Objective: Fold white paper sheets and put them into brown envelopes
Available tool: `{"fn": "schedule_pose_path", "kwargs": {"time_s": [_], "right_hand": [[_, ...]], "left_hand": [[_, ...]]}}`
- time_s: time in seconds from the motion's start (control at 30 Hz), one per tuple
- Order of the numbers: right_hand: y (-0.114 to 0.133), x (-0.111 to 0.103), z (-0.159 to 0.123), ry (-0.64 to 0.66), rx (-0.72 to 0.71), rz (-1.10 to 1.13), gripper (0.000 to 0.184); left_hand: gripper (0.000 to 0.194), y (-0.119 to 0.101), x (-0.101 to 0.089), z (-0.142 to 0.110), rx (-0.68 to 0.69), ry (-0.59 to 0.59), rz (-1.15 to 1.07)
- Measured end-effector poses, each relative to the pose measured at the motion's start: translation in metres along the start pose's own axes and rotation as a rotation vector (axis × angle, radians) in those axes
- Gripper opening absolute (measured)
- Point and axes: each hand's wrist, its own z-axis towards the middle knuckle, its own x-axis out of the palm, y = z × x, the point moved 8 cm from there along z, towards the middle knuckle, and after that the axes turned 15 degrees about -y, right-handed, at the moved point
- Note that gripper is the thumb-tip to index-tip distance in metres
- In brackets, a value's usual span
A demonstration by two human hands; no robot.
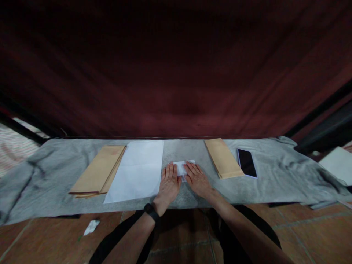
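Observation:
A small folded piece of white paper (180, 169) lies on the grey cloth in front of me. My left hand (169, 181) presses flat on its left side, fingers stretched forward. On its right side my right hand (197, 179) lies flat too, fingers extended and slightly spread. Both hands cover parts of the paper, so its full outline is hidden. Just left of my left hand is a large sheet of white paper (137, 172) with faint creases. To the right of my right hand rests a brown paper bag (224, 159), folded flat.
Several flat brown paper bags (99, 170) are stacked at the left. A phone (247, 163) lies at the right on the grey cloth (280, 168). Dark red fabric (176, 91) hangs behind the table. A crumpled white scrap (91, 227) is on the tiled floor.

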Motion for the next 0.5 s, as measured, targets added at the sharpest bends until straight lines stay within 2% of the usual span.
{"fn": "schedule_pose_path", "kwargs": {"time_s": [0.2, 0.5], "right_hand": [[-0.008, 0.008, 0.001, -0.022, 0.064, -0.025, 0.055], [-0.031, 0.002, -0.007, -0.007, 0.162, -0.025, 0.058]], "left_hand": [[0.057, -0.001, 0.000, 0.002, 0.006, -0.018, 0.009], [0.056, 0.012, 0.005, 0.007, -0.024, 0.000, -0.018]]}}
